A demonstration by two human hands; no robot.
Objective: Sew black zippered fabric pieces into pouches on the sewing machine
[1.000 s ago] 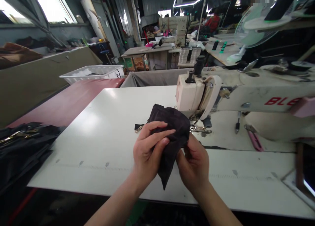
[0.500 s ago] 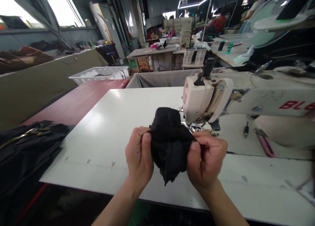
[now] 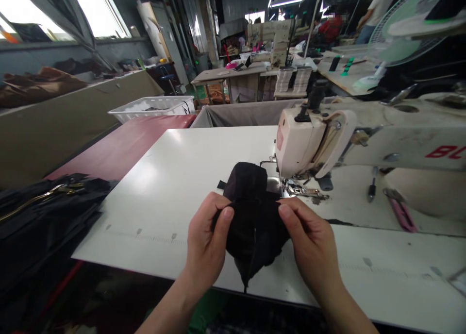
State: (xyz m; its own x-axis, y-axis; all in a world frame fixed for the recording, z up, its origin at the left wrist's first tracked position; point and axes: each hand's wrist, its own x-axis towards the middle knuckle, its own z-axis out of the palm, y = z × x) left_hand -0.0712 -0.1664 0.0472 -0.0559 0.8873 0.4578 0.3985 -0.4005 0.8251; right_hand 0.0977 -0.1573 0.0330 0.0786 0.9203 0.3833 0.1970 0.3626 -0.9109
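A small sewn piece of black fabric (image 3: 251, 222) is stretched between my two hands, with a seam running down its middle and a pointed lower end. My left hand (image 3: 209, 237) pinches its left edge between thumb and fingers. On the opposite edge, my right hand (image 3: 311, 239) pinches the cloth the same way. The fabric is over the white sewing table (image 3: 174, 174), just left of and in front of the sewing machine head (image 3: 300, 140). Part of the metal needle plate (image 3: 274, 184) shows behind it.
Black fabric with a gold zipper (image 3: 47, 212) lies at the left. A white plastic basket (image 3: 153, 108) stands beyond the red surface (image 3: 120, 144). Pink-handled snips (image 3: 402, 212) rest under the machine arm. A green fan (image 3: 404, 33) and people are farther back.
The view has shifted slightly left. The fabric's lower point hangs nearer the table's front edge, and my right-hand fingers have opened out from a tighter curl while still pinching the cloth.
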